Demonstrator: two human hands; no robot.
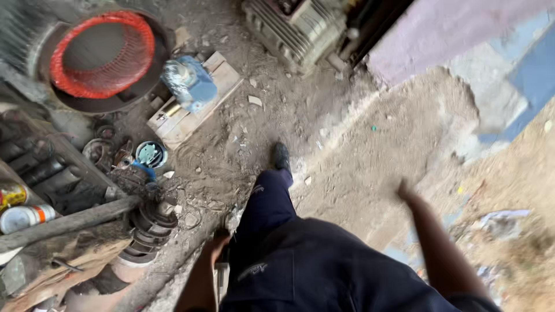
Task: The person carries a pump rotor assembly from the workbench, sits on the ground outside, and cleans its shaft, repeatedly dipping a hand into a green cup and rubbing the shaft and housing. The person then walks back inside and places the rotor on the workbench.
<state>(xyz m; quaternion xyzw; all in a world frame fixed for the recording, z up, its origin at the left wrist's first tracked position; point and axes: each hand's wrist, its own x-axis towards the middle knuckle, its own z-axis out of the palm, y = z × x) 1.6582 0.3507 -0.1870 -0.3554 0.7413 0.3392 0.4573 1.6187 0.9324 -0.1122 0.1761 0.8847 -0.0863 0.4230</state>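
Hanging low by the dark trouser leg, the left hand [217,242] looked curled over the top of a pale flat strip [221,276], though I could not tell whether the fingers really closed on it. The strip sat just below that hand, against the thigh. It looked like thin metal, so probably stiff, fairly light and sharp along the edges, best taken flat across its width near the upper end. The right hand [404,189] was out to the side and blurred, and whether it was open or closed could not be made out; nothing showed in it. Near the left hand stood a stack of rusty discs [149,226] under a dark bar [69,222]. Farther off on the dirt floor [358,162] lay a blue motor [189,81] on a wooden board [222,75].
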